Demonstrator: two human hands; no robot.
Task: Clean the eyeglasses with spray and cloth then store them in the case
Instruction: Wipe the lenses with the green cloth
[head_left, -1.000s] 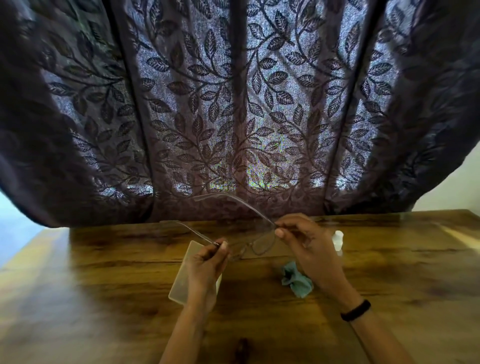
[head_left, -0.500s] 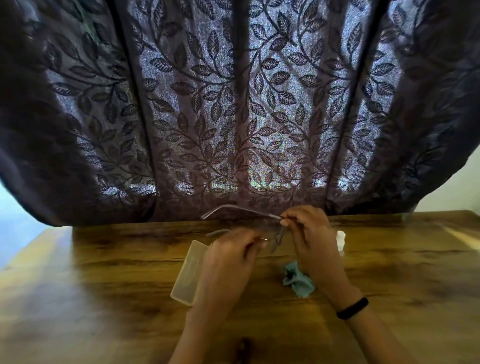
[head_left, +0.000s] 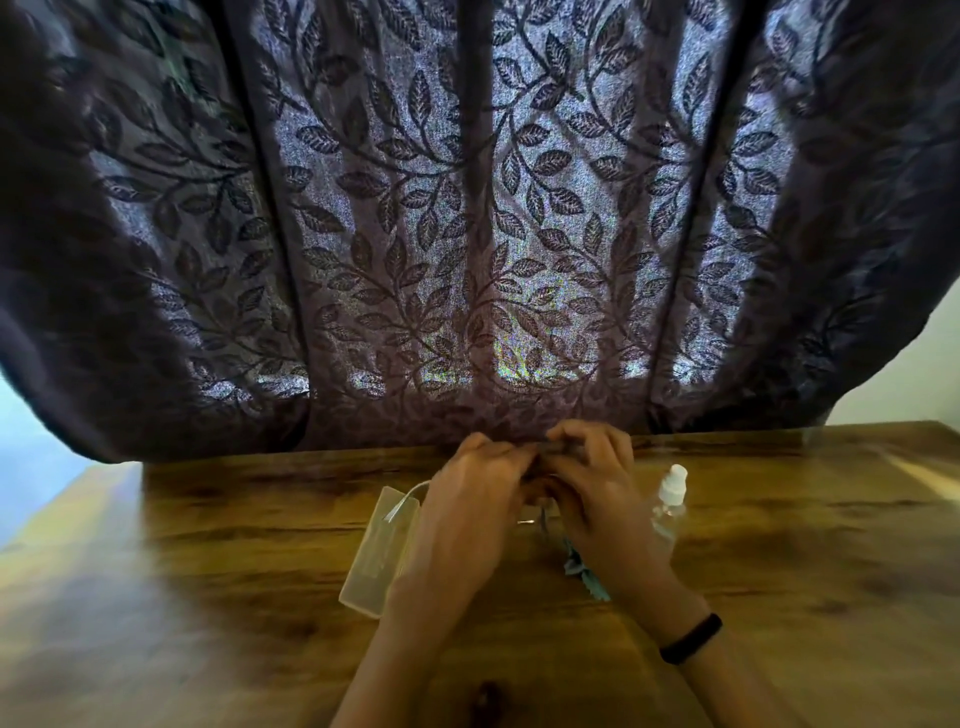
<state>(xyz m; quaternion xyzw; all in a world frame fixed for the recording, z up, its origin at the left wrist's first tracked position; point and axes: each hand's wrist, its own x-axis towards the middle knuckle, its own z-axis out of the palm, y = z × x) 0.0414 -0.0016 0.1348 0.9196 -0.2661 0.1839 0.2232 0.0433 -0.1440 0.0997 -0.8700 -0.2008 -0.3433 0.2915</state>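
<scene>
Your two hands have come together above the desk (head_left: 208, 545), fingertips nearly touching in front of the curtain (head_left: 467, 208). A second ago they were apart, with the glasses (head_left: 535, 512) spread open between them and both arms pointing up and left; half a second ago one arm still stuck out. Now the glasses are almost hidden under your hands: only a thin pale arm tip shows past the left hand (head_left: 467, 514), over the case (head_left: 374, 551), and a bit of frame in the gap between your palms. Your left grip is curled closed over the frame, and your right hand (head_left: 592, 499) pinches it at the top with fingers bent. The case lies in the same spot, partly under your left wrist. The cloth (head_left: 584, 571) is more covered than before, under your right wrist. The spray (head_left: 671, 499) stands upright just right of your right hand.
</scene>
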